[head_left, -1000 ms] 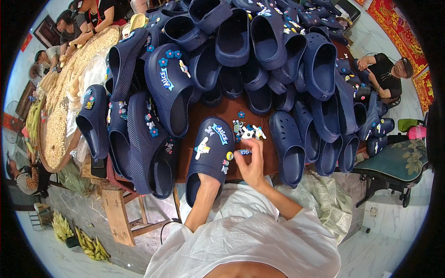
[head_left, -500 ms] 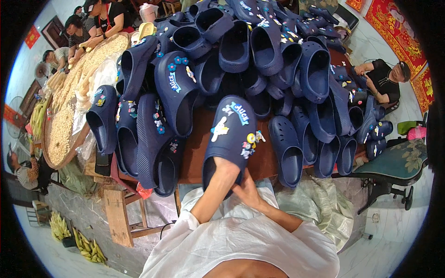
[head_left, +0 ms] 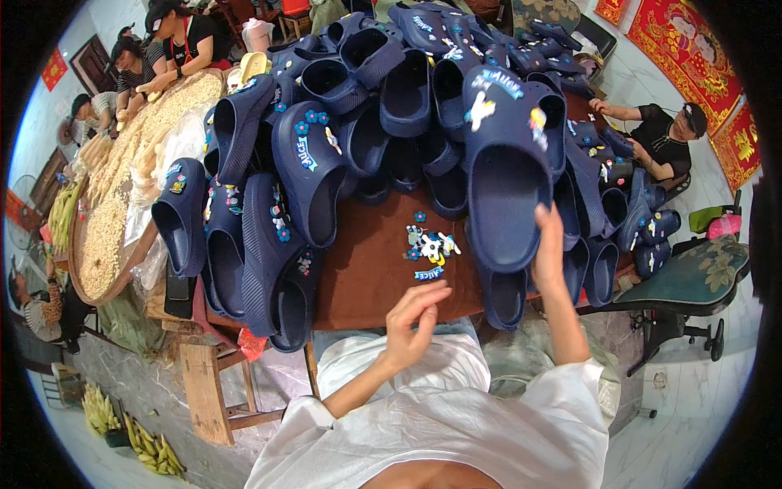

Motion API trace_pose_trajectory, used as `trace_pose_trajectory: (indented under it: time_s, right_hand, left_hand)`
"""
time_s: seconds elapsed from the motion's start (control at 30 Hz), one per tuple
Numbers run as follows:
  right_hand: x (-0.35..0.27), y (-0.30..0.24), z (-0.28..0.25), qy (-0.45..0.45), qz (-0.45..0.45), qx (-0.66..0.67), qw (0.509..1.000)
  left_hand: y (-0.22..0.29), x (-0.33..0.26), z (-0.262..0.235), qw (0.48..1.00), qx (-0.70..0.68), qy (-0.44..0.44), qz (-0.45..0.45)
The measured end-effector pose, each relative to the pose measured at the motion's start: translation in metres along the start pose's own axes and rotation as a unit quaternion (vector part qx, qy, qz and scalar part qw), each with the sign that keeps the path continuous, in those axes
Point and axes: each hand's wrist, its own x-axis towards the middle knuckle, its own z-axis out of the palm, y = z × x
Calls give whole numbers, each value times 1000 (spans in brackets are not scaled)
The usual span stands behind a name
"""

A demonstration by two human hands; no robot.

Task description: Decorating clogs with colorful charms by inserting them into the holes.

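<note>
A navy clog [head_left: 503,208] with decorative charms on its toe leans upright against other clogs, right of the middle. My right hand [head_left: 551,253] grips its right side near the heel; the fingers behind the shoe are partly hidden. Over the near part of the brown tabletop [head_left: 358,269], my left hand [head_left: 414,319] is open with its fingers stretched out, holding nothing. Just beyond its fingertips lies a small cluster of loose shoe charms [head_left: 433,244], among them flowers, white figures and a blue banner.
Navy clogs [head_left: 314,163] are piled high across the table. Left stands a large round tray [head_left: 102,244] of pale kernels, with several people around it. A person [head_left: 664,143] sits at the far right, behind an office chair [head_left: 688,277]. A wooden stool [head_left: 204,391] stands below the table's left.
The decorated clog has gone from in front of me to the right side of the pile. My left hand has come out of it, and the loose charms on the table are uncovered.
</note>
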Motion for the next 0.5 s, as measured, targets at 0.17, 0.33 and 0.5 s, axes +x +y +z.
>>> trace_pose_trajectory:
  time_s: [0.17,0.33,0.5]
  right_hand:
    - [101,-11,1,120,-43,4,992]
    - [182,-33,5,1,71,155,985]
    - [236,-40,11,40,156,193,968]
  left_hand:
    - [-72,-22,-31,976,201,38,-74]
    - [-97,-30,-49,956,280,51,-76]
    - [-104,-34,-43,944,326,20,-40]
